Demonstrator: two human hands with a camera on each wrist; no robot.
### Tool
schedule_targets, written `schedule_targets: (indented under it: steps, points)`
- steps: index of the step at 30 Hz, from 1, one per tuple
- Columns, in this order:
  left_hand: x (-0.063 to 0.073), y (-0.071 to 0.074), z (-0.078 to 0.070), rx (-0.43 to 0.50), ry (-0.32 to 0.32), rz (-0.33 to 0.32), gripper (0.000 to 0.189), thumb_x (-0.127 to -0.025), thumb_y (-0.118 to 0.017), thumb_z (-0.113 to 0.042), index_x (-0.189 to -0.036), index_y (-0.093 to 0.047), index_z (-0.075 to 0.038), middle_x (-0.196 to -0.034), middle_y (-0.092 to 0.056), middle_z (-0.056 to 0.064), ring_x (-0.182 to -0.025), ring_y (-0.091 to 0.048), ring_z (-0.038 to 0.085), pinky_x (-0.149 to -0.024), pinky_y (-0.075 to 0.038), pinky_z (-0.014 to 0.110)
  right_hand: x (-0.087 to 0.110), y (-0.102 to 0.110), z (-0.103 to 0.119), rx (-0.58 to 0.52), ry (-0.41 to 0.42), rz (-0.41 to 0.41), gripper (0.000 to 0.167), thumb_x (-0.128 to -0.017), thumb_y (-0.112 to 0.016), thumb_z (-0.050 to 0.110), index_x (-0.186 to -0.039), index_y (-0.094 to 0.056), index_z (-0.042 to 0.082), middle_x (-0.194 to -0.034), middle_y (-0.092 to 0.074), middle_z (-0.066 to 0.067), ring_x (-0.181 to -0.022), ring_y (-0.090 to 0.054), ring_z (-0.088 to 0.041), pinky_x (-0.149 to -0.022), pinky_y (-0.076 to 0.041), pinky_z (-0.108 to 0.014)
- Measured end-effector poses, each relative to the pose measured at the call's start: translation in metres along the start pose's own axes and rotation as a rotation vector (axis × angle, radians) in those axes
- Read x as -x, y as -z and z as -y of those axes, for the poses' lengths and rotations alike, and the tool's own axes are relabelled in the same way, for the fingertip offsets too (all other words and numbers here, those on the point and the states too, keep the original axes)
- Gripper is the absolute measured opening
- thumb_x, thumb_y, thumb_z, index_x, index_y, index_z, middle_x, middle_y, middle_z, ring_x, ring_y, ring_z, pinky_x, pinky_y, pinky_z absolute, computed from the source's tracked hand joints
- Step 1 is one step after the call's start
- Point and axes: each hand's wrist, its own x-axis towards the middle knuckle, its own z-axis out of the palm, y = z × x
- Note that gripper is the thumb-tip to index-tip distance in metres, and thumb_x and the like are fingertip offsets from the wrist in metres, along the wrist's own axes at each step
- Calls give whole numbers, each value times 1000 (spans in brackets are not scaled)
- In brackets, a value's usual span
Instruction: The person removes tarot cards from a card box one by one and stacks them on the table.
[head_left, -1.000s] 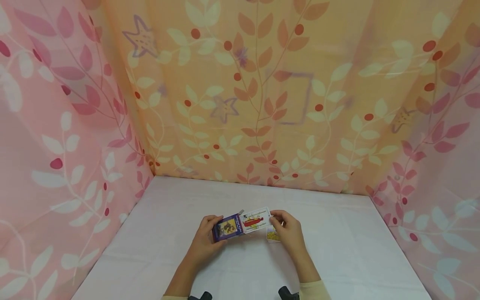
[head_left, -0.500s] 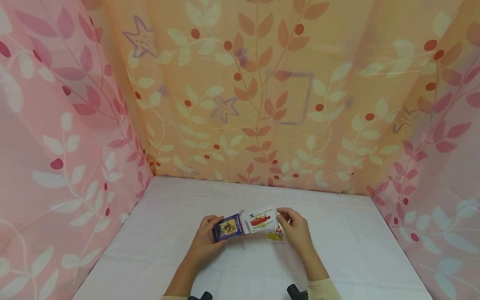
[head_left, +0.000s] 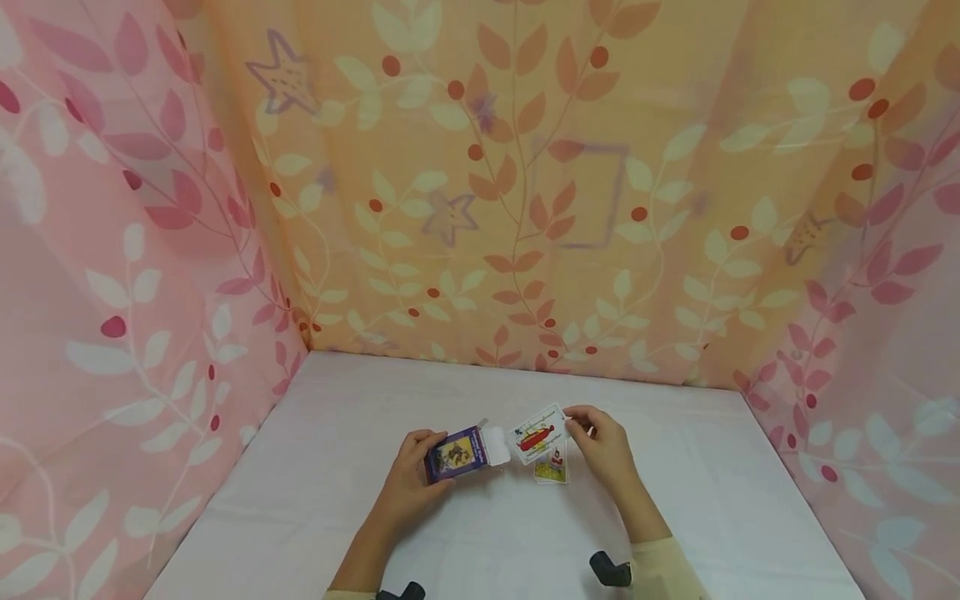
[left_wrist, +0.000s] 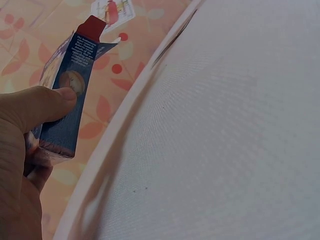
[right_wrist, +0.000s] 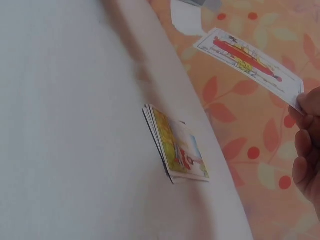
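Dark blue card box (head_left: 455, 455), printed with a yellow-framed picture on its front, is in the left hand (head_left: 412, 471). Fingers and thumb grip it at its closed end; left wrist view shows the thumb pressed on the narrow side, beside small white text. Box is held tilted, its mouth toward the right hand (head_left: 603, 446). White flap (head_left: 496, 446) stands out from the mouth; a red flap (left_wrist: 91, 28) also shows in the left wrist view.

Right hand: thumb and fingers pinch 1 corner of a white-bordered card (head_left: 538, 435) bearing a red and yellow figure. Card is fully out of the box, near the white flap; contact between these 2 cannot be told. Card is raised above the table (head_left: 450, 550), partly covering the card stack (head_left: 551, 471) in head view.

Card stack lies on the table, picture side up, edges slightly uneven.

Surroundings: white cloth on the table; orange leaf-patterned curtain (head_left: 465, 167) behind; pale sleeve (head_left: 666, 571) on the right arm.
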Motion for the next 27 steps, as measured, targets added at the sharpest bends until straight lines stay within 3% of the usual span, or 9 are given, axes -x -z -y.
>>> schedule_targets:
  steps: [12,27]
  points:
    - [0,0,3,-8,8,6,81,-71,-95,-15,-143,-59,-24,-137,-50,-4,-130,-52,21,-115,-42,51,-14,4,-15,49,-3,54,14,-95,-71,10,-108,-75,12,-89,-68,-1,-84,-57,-16,-68,-46,-23]
    - [-1,-1,4,9,24,17,80,-71,-95,-14,-143,-59,-24,-136,-49,-4,-130,-51,20,-117,-41,49,-34,1,-32,90,-54,165,14,-97,-65,10,-107,-74,11,-95,-67,-3,-89,-55,-20,-77,-46,-34]
